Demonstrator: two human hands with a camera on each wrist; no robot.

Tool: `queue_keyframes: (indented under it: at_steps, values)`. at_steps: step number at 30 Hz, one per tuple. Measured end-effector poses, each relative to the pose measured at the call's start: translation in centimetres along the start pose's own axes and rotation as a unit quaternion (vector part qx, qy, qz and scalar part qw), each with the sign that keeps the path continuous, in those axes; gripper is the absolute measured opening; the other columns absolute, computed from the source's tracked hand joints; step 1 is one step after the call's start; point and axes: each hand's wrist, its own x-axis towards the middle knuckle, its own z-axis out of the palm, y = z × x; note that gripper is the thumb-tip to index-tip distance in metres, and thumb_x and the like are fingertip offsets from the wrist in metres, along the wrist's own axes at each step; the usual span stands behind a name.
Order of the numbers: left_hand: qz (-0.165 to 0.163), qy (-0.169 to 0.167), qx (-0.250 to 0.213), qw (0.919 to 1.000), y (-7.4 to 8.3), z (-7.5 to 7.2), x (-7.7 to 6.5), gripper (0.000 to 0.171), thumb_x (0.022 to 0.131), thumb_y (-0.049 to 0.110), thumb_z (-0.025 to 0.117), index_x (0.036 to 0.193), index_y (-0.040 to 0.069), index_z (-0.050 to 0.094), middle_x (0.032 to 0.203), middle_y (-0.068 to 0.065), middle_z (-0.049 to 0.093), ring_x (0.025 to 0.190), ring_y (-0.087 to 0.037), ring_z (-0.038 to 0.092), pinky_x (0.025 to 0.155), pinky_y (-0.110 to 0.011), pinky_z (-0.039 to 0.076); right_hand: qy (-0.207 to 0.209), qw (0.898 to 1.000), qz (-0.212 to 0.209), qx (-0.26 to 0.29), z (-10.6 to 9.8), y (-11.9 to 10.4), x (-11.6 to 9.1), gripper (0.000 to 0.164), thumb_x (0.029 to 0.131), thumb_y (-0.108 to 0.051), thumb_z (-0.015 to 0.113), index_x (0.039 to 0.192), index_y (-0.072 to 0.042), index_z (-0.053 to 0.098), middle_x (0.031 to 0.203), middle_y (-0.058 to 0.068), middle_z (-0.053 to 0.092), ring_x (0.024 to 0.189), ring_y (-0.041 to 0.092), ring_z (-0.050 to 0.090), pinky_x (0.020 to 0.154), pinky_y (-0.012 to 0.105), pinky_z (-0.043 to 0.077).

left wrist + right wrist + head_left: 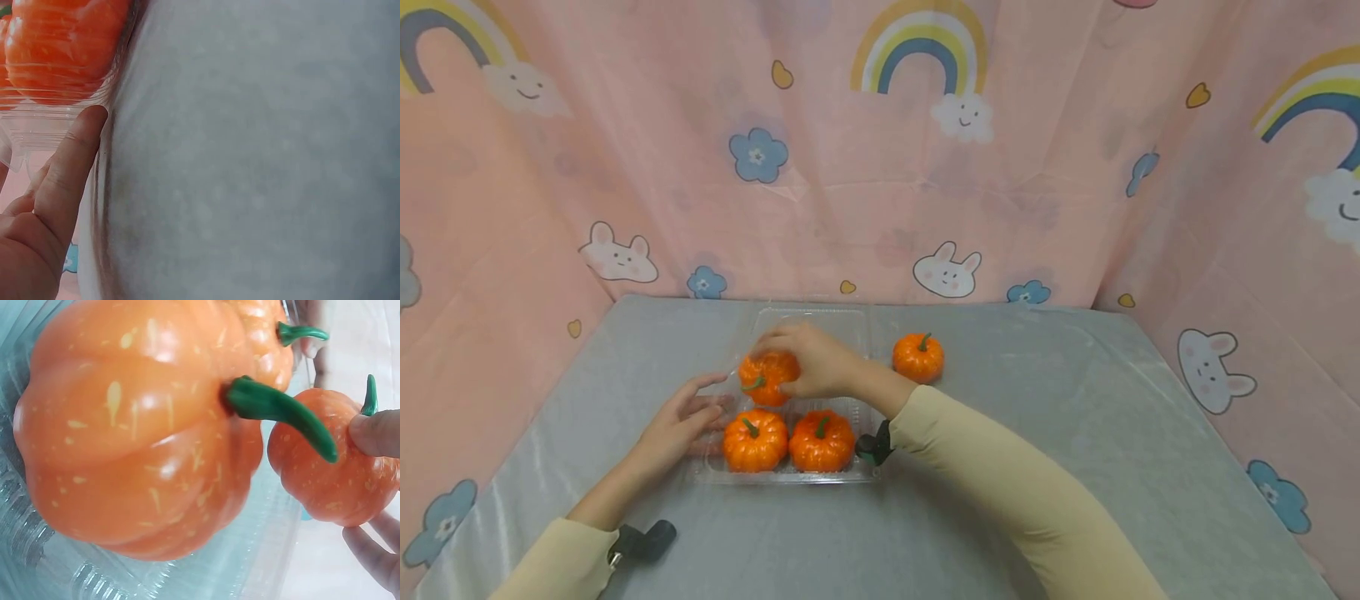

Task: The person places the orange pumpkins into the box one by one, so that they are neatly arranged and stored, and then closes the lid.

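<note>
My right hand (816,358) grips a small orange toy pumpkin (772,377) with a green stem, over the back left of a clear plastic clamshell box (775,479). In the right wrist view the thumb (377,433) presses this pumpkin near its stem, with fingers on its lower side. Two more pumpkins sit side by side in the front of the box, one on the left (756,443) and one on the right (822,443). My left hand (673,425) is at the box's left side, an outstretched finger (69,169) touching the clear wall.
Another toy pumpkin (917,358) stands on the grey cloth-covered table (1075,417), right of the box. The box's clear lid (850,321) lies folded back behind it. A pink printed curtain (850,208) hangs round the back and sides.
</note>
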Motion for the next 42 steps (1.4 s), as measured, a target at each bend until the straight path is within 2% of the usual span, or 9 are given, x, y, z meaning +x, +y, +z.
queue_keyframes:
  at_steps: [9, 18, 27, 36, 42]
  values:
    - [-0.006, 0.001, -0.003, 1.0, 0.1, -0.1, -0.1, 0.052, 0.102, 0.018, 0.047, 0.148, 0.006, 0.026, 0.139, -0.036, 0.043, 0.096, -0.005, 0.066, 0.073, -0.039, 0.06, -0.016, 1.0, -0.002, 0.001, 0.7, 0.2, 0.3, 0.047, 0.079, -0.008, 0.075, 0.124, -0.014, 0.063, 0.133, 0.003, 0.059, 0.125, 0.021, 0.052, 0.108, 0.034, 0.043]
    - [0.0, 0.001, -0.01, 0.9999, 0.1, -0.1, 0.0, 0.052, 0.101, 0.015, 0.047, 0.147, 0.004, 0.026, 0.139, -0.037, 0.043, 0.094, -0.003, 0.065, 0.072, -0.039, 0.06, -0.019, 0.999, 0.02, -0.019, 1.0, 0.2, 0.7, 0.055, 0.078, -0.009, 0.077, 0.13, -0.013, 0.058, 0.133, 0.003, 0.057, 0.124, 0.021, 0.051, 0.107, 0.033, 0.044]
    - [-0.006, 0.002, -0.008, 0.9999, 0.3, -0.1, 0.1, 0.052, 0.101, 0.016, 0.047, 0.148, 0.006, 0.026, 0.14, -0.036, 0.042, 0.095, -0.003, 0.066, 0.072, -0.039, 0.06, -0.024, 0.999, 0.034, -0.023, 0.9, 0.1, 1.0, 0.055, 0.078, -0.007, 0.075, 0.13, -0.013, 0.059, 0.131, 0.003, 0.058, 0.122, 0.021, 0.052, 0.105, 0.032, 0.044]
    - [-0.01, 0.0, -0.006, 0.9999, 0.2, -0.1, 0.1, 0.052, 0.102, 0.017, 0.047, 0.148, 0.006, 0.026, 0.14, -0.036, 0.042, 0.098, -0.006, 0.067, 0.073, -0.04, 0.06, -0.043, 0.996, 0.076, -0.016, 1.1, 0.0, 0.8, 0.056, 0.08, -0.011, 0.075, 0.133, -0.02, 0.057, 0.128, 0.004, 0.055, 0.118, 0.02, 0.053, 0.099, 0.03, 0.049]
    - [-0.014, 0.0, -0.008, 0.9999, 0.2, -0.1, 0.0, 0.052, 0.102, 0.018, 0.047, 0.148, 0.005, 0.026, 0.14, -0.036, 0.042, 0.096, -0.002, 0.066, 0.073, -0.04, 0.06, -0.038, 0.997, 0.064, 0.002, 1.1, 0.2, 0.6, 0.048, 0.086, -0.009, 0.066, 0.133, -0.019, 0.057, 0.126, 0.005, 0.056, 0.113, 0.019, 0.055, 0.093, 0.028, 0.05]
